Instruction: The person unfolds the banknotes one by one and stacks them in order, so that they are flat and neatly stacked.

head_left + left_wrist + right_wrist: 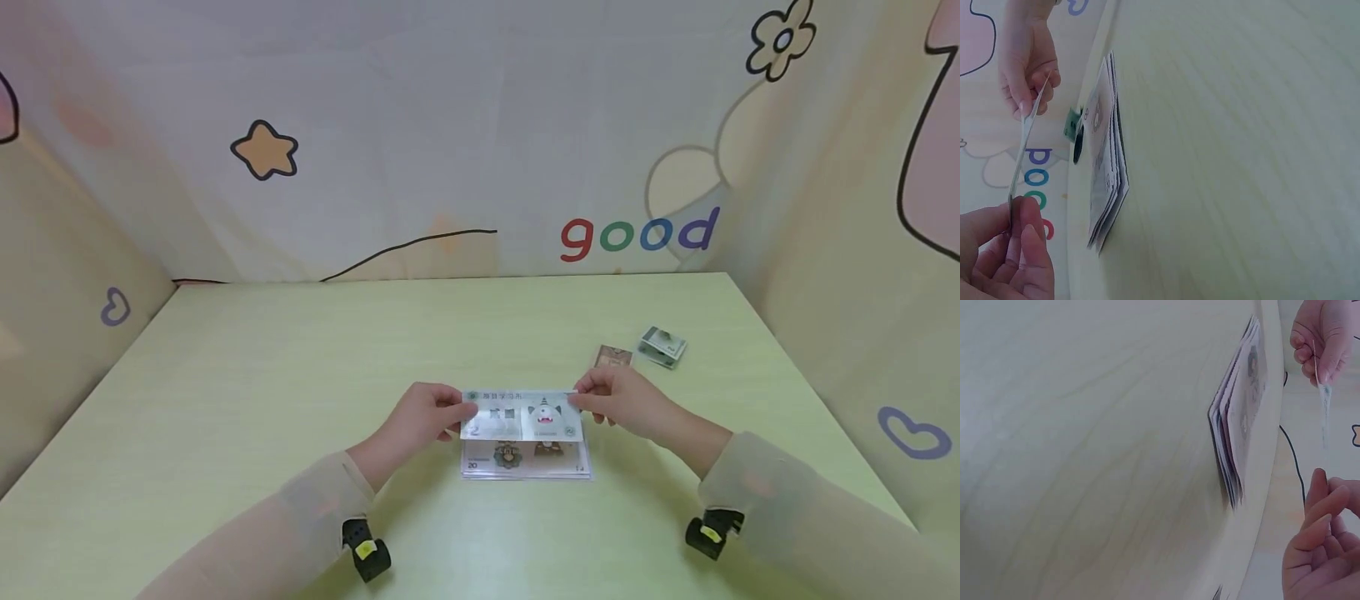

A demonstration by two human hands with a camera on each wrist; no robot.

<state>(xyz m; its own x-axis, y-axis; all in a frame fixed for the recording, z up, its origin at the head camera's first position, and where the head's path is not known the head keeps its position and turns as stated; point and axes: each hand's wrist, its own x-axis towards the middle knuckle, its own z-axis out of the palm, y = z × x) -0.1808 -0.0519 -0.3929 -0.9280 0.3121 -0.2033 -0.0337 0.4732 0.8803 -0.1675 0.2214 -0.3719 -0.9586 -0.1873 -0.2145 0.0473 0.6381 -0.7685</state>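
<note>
A pale green play banknote [521,415] marked with a 2 and a cartoon figure hangs above the table. My left hand [431,414] pinches its left end between thumb and fingers. At the other end, my right hand [624,402] pinches the upper right corner. Below lies a stack of play banknotes [525,462], a brown-toned 20 note on top. In the left wrist view the held banknote [1024,144] shows nearly edge-on, apart from the stack [1105,162]. The right wrist view shows the stack's layered edges [1235,419] and part of the held banknote [1325,406].
Beyond my right hand lie a folded green banknote [663,346] and a brown banknote [613,356], partly hidden by the hand. The pale wooden table [300,350] meets a printed cloth backdrop [420,150] at the back and sides.
</note>
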